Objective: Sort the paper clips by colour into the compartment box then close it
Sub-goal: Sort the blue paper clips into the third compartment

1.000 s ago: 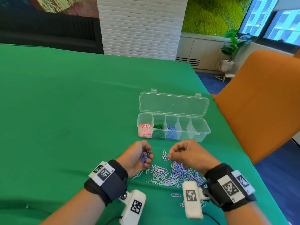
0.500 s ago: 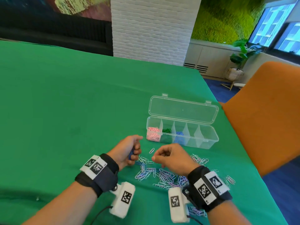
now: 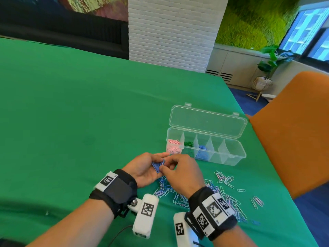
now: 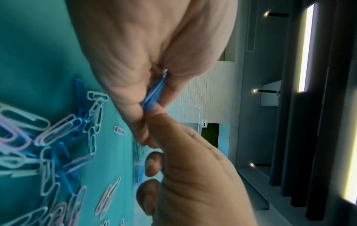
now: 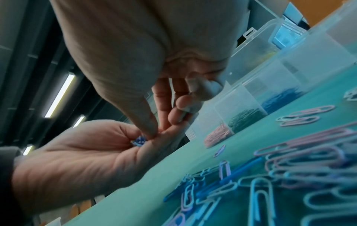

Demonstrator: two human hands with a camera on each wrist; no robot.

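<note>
Head view. The left hand (image 3: 146, 168) lies palm-up with a small bunch of blue clips (image 3: 157, 165) cupped in it, fingers loosely curved around them. The right hand (image 3: 179, 172) reaches in, thumb and forefinger closed on the bunch. Both hover just in front of the open box (image 3: 229, 157), which sits on the green tabletop (image 3: 89, 122) with its lid (image 3: 207, 122) folded back. Pink, green and blue fill the three left compartments in that order; the two on the right look empty. The loose pile of clips (image 3: 222, 195) lies beneath and to the right of the hands.

Left wrist view. Blue clips (image 4: 154, 94) sit edge-on, pinched between the left hand (image 4: 135, 64) and a fingertip of the right hand (image 4: 193, 175). Judgement: thin coated wire, nearly weightless, stiff, smooth (likely to slide out of a stack).

Right wrist view. The bunch (image 5: 140, 141) rests in the crease of the left palm (image 5: 83, 152) under the right forefinger (image 5: 139, 116). Judgement: best taken across the flat faces as one stack, squeezed lightly; clips hook into each other, so strays of another colour may ride along. Blue compartment (image 5: 280, 99) lies near.
</note>
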